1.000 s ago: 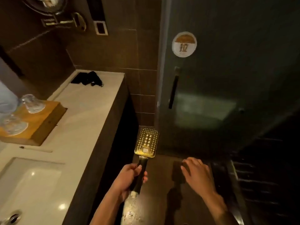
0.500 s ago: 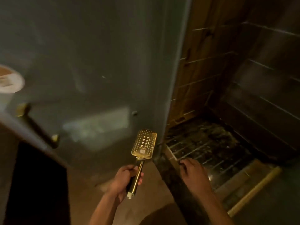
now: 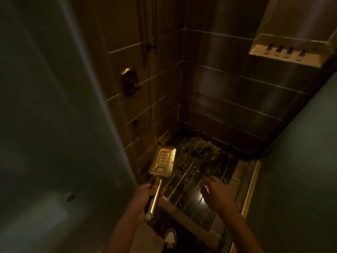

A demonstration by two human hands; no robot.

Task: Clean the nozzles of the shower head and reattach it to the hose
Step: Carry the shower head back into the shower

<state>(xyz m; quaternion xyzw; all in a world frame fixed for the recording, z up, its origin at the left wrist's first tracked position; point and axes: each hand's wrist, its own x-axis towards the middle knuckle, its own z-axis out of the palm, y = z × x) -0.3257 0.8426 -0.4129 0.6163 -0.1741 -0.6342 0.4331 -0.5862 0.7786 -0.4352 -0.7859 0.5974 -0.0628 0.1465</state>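
Two hands in view, head camera, dim light. Left hand (image 3: 145, 195) has its fingers (image 3: 148, 187) curled round the handle of the shower head (image 3: 162, 162), gripping at mid-handle; handle end with a pale fitting sticks out below the hand, no hose on it. Shower head is gold, rectangular, nozzle face up toward the camera, tilted away from the person, held over the threshold of the shower stall. Nozzle rows visible on the face, detail blurred.

Right hand (image 3: 216, 195) hovers beside it, apart from the shower head, fingers (image 3: 209, 181) spread and loosely bent, holding nothing, palm down over the shower floor (image 3: 206, 161).

Shower floor is dark marbled stone with straight grooves, wet-looking glare spot near the right hand. Raised stone curb (image 3: 191, 221) runs across under the hands. Glass door (image 3: 54, 125) fills the left side, edge just left of the shower head. Tiled walls (image 3: 228, 92) behind. Gold valve control (image 3: 129, 81) on the left wall, a vertical pipe or rail (image 3: 146, 42) above and right of it; cannot tell whether a hose hangs there. Recessed niche shelf (image 3: 288, 50) upper right with four small bottles, blurred. One shoe (image 3: 169, 238) at bottom edge, light toe, on the floor outside the curb. Both forearms bare.
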